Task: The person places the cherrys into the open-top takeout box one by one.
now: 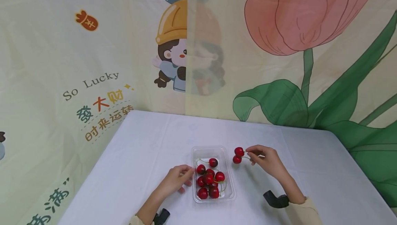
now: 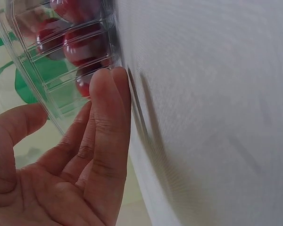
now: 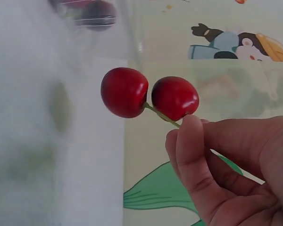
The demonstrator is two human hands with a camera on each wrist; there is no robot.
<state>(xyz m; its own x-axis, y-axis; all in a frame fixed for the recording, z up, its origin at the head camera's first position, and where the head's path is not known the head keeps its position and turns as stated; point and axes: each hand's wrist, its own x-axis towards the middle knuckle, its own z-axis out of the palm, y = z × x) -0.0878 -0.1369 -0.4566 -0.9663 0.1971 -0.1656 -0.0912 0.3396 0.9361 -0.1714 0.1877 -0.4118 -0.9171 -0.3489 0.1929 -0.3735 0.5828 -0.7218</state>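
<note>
My right hand pinches a pair of red cherries by their thin green stems between thumb and fingers. The two fruits hang side by side in the air, just right of a clear plastic box. Inside that box lies a pile of dark red cherries, some with stems. My left hand is at the box's left side. In the left wrist view its fingers are nearly straight, tips at the lower wall, with the thumb apart from them near the rim.
The box stands on a white-covered table. Behind the table hangs a printed curtain with a tulip and a cartoon figure. Black bands are at both wrists, by the beige sleeves.
</note>
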